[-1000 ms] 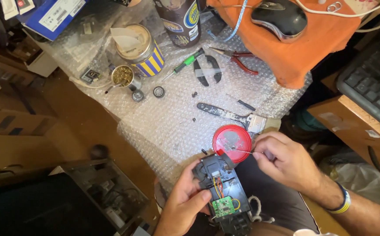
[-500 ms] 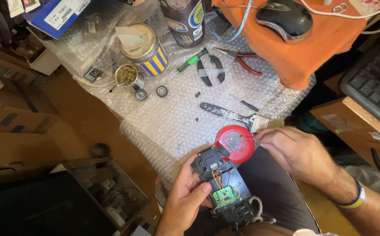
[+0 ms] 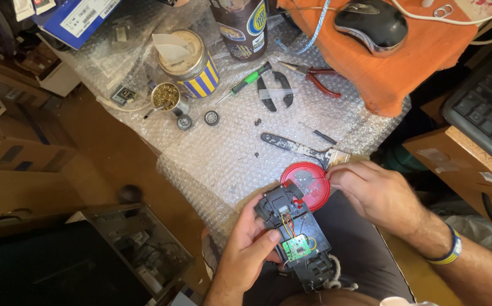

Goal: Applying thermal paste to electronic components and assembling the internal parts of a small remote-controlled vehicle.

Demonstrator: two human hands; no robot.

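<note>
Looking down from the head view, we cradle an opened black toy chassis (image 3: pixel 297 238) in our left hand (image 3: pixel 249 252), fingers curled under it and thumb pressed on its edge, so the green circuit board (image 3: pixel 297 248) and coloured wires face up where we can see them. It sits over our lap, just off the bench (image 3: pixel 223 164), which is padded with bubble wrap. Our right hand (image 3: pixel 379 195) pinches something thin at the rim of a red lid (image 3: pixel 308 182) that serves as a parts tray; what it grips is too small to tell. A green screwdriver (image 3: pixel 246 82), red pliers (image 3: pixel 317 73) and a striped tin (image 3: pixel 192 65) lie well apart, within reach.
</note>
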